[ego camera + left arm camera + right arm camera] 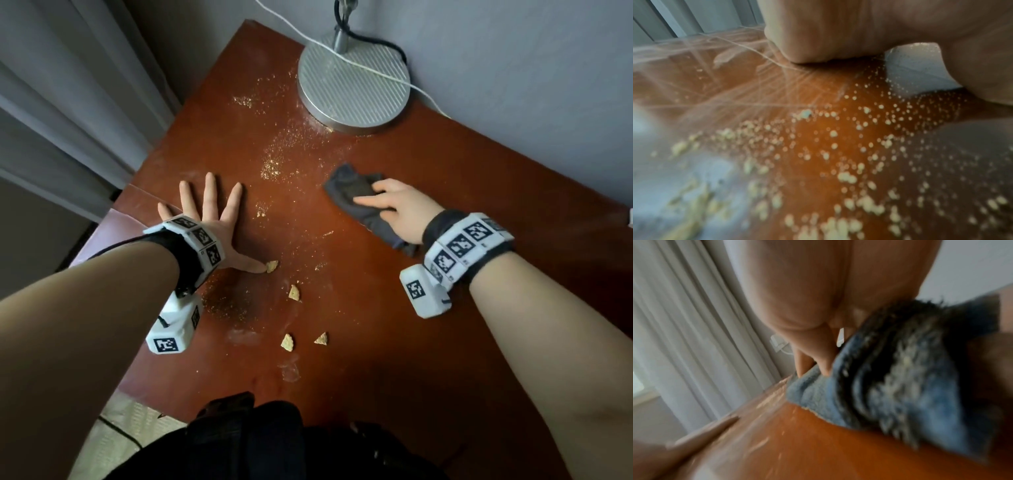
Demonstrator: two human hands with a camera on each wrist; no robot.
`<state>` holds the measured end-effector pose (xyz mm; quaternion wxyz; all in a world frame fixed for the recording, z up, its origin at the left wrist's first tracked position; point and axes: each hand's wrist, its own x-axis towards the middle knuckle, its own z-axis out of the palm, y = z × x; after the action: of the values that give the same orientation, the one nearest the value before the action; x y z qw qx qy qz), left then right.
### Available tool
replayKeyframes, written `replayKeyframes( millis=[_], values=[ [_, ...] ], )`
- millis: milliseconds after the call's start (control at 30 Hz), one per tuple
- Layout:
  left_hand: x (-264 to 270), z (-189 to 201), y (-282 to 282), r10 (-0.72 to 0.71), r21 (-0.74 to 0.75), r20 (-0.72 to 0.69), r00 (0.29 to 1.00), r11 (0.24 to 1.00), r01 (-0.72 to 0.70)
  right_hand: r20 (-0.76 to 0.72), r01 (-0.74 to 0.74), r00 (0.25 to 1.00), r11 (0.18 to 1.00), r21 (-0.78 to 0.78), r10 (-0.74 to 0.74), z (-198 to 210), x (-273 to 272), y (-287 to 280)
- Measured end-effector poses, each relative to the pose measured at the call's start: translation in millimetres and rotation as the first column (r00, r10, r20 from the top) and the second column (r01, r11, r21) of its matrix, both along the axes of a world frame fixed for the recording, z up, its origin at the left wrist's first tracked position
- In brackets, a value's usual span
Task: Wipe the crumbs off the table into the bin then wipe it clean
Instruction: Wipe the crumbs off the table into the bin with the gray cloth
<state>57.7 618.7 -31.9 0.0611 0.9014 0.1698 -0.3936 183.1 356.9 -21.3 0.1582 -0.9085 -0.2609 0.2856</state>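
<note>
A reddish-brown wooden table (428,308) carries fine yellow crumbs (274,164) and several larger chip pieces (294,293). My left hand (209,219) lies flat on the table's left side with fingers spread, its thumb touching one chip piece (272,265). Blurred crumbs (838,146) fill the left wrist view under the palm. My right hand (394,205) presses a crumpled dark grey-blue cloth (356,195) onto the table right of centre, fingers laid over it. The cloth (900,378) shows close up in the right wrist view. No bin is in view.
A round silver lamp base (352,85) with a black cable and a white cord (376,73) stands at the table's back. Pale curtains (68,102) hang to the left, a grey wall (513,68) behind. A lower reddish surface (113,229) adjoins the table's left edge.
</note>
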Motion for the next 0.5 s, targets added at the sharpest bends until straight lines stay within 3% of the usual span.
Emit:
replayKeyframes(
  millis=[33,100,200,233,267,333,400,500],
  values=[
    [-0.2,-0.2,0.1,0.001,-0.003,0.000,1.000,1.000,-0.001,0.044,0.014,0.999,1.000,0.001,-0.014,5.3,3.7,-5.3],
    [0.4,0.1,0.0,0.002,-0.002,0.003,1.000,1.000,-0.002,0.193,0.206,0.959,0.978,0.036,-0.209,12.0,19.7,-22.0],
    [0.2,0.0,1.3,-0.002,-0.003,0.001,1.000,1.000,0.002,0.281,0.630,0.750,0.776,-0.027,-0.599,6.3,42.7,-51.2],
    [0.0,-0.3,1.9,-0.001,-0.004,0.000,1.000,1.000,0.001,0.280,0.695,0.704,0.714,-0.086,-0.652,3.0,42.2,-55.9],
    [0.1,-0.5,2.5,-0.001,-0.004,-0.001,1.000,1.000,0.001,0.282,0.701,0.703,0.703,-0.119,-0.653,-0.6,38.3,-56.9],
    [0.3,-0.8,2.8,-0.005,-0.001,-0.004,1.000,1.000,0.005,0.291,0.571,0.801,0.814,-0.110,-0.523,-6.3,19.0,-49.8],
    [0.2,-0.3,2.5,-0.007,-0.001,-0.004,1.000,1.000,0.007,0.227,0.323,0.926,0.944,-0.068,-0.300,-7.3,-10.9,-33.6],
    [-0.7,1.7,1.8,-0.002,-0.010,0.000,1.000,1.000,0.002,-0.007,-0.002,1.000,0.999,-0.047,0.002,-1.0,-48.5,-13.2]
  ],
)
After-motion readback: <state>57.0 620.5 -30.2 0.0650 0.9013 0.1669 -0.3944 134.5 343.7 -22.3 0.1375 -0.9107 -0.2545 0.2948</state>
